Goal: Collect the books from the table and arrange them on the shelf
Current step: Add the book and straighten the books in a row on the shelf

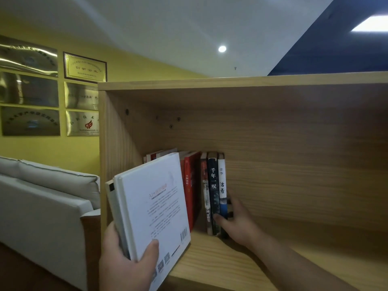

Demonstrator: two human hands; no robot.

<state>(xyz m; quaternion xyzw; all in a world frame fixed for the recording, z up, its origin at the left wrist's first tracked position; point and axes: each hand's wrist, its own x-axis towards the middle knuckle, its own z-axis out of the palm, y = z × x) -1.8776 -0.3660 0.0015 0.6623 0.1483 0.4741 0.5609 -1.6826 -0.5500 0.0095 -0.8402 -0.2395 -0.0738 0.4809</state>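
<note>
A wooden shelf (273,169) fills the right of the view. Several books stand upright inside it at the left: red ones (192,185), a dark one (213,185) and a white-spined one (222,181). My right hand (237,221) reaches in and grips the lower part of the white-spined and dark books, thumb on their spines. My left hand (123,263) holds a stack of white books (153,206) by the bottom corner, tilted, in front of the shelf's left side. The stack hides the leftmost shelved books.
A white sofa (42,202) stands left of the shelf. Framed metal plaques (85,67) hang on the yellow wall behind it. The shelf compartment's right part holds no books.
</note>
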